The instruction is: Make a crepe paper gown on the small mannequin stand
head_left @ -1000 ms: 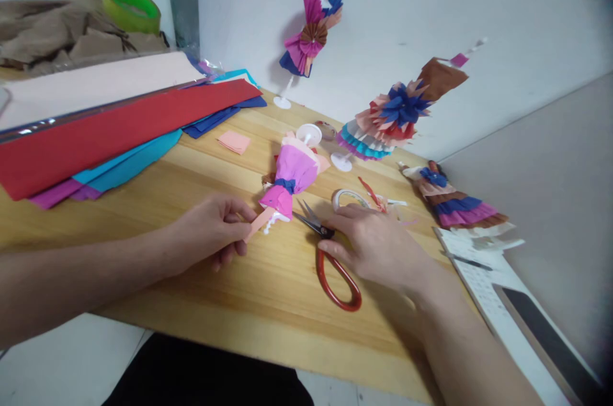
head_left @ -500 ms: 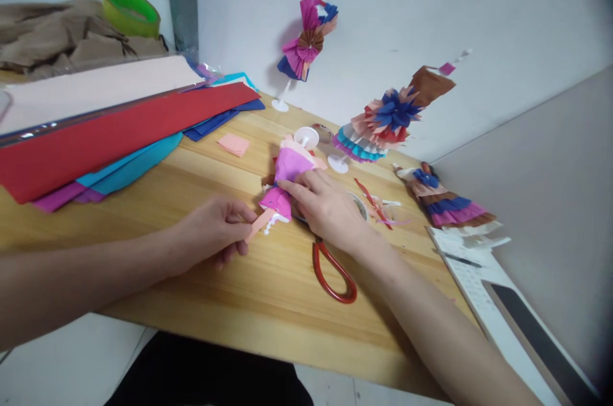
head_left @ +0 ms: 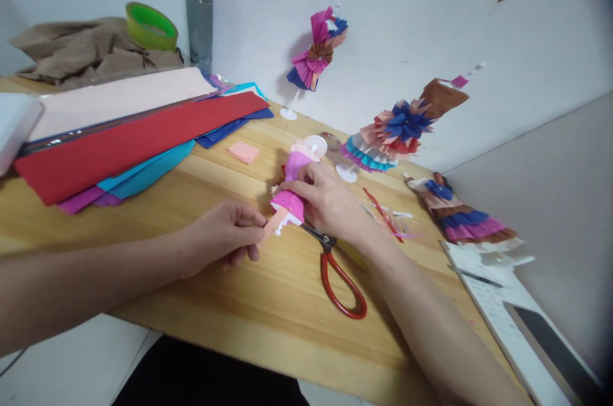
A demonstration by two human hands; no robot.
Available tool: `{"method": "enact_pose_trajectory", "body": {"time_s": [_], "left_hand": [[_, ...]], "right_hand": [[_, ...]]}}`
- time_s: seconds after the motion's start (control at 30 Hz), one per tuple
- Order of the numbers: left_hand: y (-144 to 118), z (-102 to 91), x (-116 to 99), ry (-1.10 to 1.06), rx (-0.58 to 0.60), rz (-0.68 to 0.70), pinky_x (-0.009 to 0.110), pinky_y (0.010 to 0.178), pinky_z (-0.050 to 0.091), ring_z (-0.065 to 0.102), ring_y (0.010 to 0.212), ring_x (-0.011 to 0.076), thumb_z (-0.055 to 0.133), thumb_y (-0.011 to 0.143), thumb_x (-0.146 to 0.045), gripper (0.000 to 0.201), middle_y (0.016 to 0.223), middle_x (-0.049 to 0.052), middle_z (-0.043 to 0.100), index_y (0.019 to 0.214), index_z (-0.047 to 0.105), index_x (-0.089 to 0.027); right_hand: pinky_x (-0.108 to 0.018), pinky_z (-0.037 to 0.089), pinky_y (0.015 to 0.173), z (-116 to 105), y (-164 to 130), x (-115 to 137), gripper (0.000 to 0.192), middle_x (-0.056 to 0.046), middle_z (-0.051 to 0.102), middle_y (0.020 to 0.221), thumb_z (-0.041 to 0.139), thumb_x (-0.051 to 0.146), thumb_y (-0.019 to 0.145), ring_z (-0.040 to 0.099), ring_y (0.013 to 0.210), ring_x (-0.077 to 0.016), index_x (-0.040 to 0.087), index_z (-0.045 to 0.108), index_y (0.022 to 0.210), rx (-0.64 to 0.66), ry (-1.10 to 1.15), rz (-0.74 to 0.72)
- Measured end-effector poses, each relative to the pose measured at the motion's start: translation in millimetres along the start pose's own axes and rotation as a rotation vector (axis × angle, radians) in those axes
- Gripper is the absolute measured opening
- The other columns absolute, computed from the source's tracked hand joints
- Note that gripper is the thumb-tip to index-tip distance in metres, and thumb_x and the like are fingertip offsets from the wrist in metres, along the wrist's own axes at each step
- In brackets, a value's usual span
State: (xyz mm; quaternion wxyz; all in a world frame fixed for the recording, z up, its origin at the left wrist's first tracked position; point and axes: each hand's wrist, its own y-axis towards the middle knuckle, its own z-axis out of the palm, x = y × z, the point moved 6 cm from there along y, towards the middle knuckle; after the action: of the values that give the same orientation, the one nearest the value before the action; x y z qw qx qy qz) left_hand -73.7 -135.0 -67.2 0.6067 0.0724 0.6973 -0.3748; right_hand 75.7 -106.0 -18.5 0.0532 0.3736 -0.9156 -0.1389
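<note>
At far left on the wooden desk (head_left: 268, 304) we see a stack of red, cream, blue and purple crepe paper sheets (head_left: 119, 138), clear of both hands. Our left hand (head_left: 220, 237) has its fingers (head_left: 253, 222) pinched together on the peach paper strip (head_left: 271, 228) projecting from the head end of the small paper-dressed doll in pink and magenta (head_left: 292, 192), which lies on the desk between the hands. Our right hand (head_left: 330, 202) rests on the doll's body, fingers closed lightly around the skirt. We judge the current step to be wrapping or fixing a paper layer on the doll. The next move calls for steady tension on the strip. The red-handled scissors (head_left: 338, 272) lie just below the right wrist. Three finished paper dolls (head_left: 393, 128) stand or lie farther right.
</note>
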Motion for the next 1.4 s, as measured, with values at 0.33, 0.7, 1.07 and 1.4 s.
{"method": "enact_pose_trajectory", "body": {"time_s": [0.33, 0.7, 1.07, 1.4], "left_hand": [[-7, -9.1, -32, -0.057, -0.109, 0.235, 0.017, 0.037, 0.027, 0.040, 0.039, 0.0043, 0.063, 0.076, -0.035, 0.019, 0.054, -0.005, 0.057, 0.070, 0.057, -0.017], [-26, -7.5, -80, 0.073, -0.170, 0.453, 0.016, 0.038, 0.030, 0.042, 0.040, 0.0047, 0.061, 0.073, -0.028, 0.013, 0.051, -0.004, 0.057, 0.067, 0.060, -0.016], [-37, 5.3, -123, 0.419, -0.269, 0.689, 0.019, 0.041, 0.025, 0.036, 0.045, 0.0056, 0.057, 0.072, -0.025, 0.019, 0.047, -0.004, 0.045, 0.055, 0.057, -0.015], [-53, -5.1, -165, 0.580, -0.471, 0.835, 0.019, 0.043, 0.028, 0.037, 0.045, 0.0066, 0.056, 0.075, -0.024, 0.021, 0.047, -0.005, 0.048, 0.057, 0.063, -0.016]], "right_hand": [[-0.038, 0.045, 0.081, -39, 4, -4, 0.029, -0.008, 0.051, 0.102, 0.060, 0.016, 0.085, 0.050, 0.096, -0.0218, 0.023, 0.066, 0.113, -0.207, 0.327, 0.058], [-0.039, 0.044, 0.083, -69, 7, 3, 0.027, -0.007, 0.055, 0.099, 0.067, 0.026, 0.080, 0.053, 0.095, -0.0229, 0.022, 0.066, 0.107, -0.294, 0.511, 0.025], [-0.035, 0.042, 0.076, -87, 8, -4, 0.016, -0.003, 0.054, 0.086, 0.065, 0.035, 0.077, 0.051, 0.084, -0.0200, 0.020, 0.062, 0.081, -0.321, 0.670, 0.123], [-0.033, 0.046, 0.068, -72, 16, -41, 0.018, 0.001, 0.055, 0.074, 0.058, 0.024, 0.061, 0.051, 0.071, -0.0183, 0.021, 0.056, 0.079, -0.391, 1.051, 0.290]]}}
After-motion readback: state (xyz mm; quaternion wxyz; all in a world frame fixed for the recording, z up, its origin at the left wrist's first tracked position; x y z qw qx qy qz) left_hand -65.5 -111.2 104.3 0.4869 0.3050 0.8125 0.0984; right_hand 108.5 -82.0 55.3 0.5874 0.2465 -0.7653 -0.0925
